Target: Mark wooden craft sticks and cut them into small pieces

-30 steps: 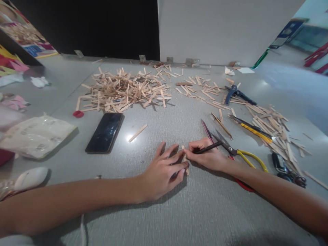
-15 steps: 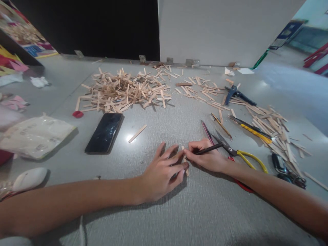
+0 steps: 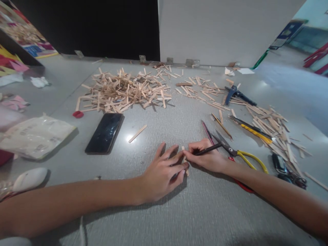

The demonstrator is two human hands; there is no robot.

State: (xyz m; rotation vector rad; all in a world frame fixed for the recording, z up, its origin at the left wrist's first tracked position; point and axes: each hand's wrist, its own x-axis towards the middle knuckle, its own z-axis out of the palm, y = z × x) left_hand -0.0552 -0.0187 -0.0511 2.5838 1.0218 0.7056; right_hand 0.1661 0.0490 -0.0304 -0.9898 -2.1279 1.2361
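A short wooden craft stick (image 3: pixel 187 171) lies on the grey table, partly hidden under my fingers. My left hand (image 3: pixel 164 174) holds it down, thumb and fingertips on the stick and the other fingers spread over the table. In a writing grip, my right hand (image 3: pixel 205 157) is closed around a black pen (image 3: pixel 208 149). Its fingertips touch the upper end of the stick, and they hide the pen's tip. Just beyond that hand lie a purple pen (image 3: pixel 207 131) and scissors with yellow handles (image 3: pixel 252 159). Red handles (image 3: pixel 243 186) show partly under the right forearm.
A heap of craft sticks (image 3: pixel 128 89) lies at the back, with more sticks (image 3: pixel 276 126) scattered right. A phone (image 3: pixel 104 133) and a single stick (image 3: pixel 137 133) are left of centre. Blue cutters (image 3: pixel 232 94), a yellow utility knife (image 3: pixel 256 132) and a mouse (image 3: pixel 30 179) lie around.
Almost nothing differs. My right hand and the black pen have shifted very slightly; my left hand stays in place on the stick.
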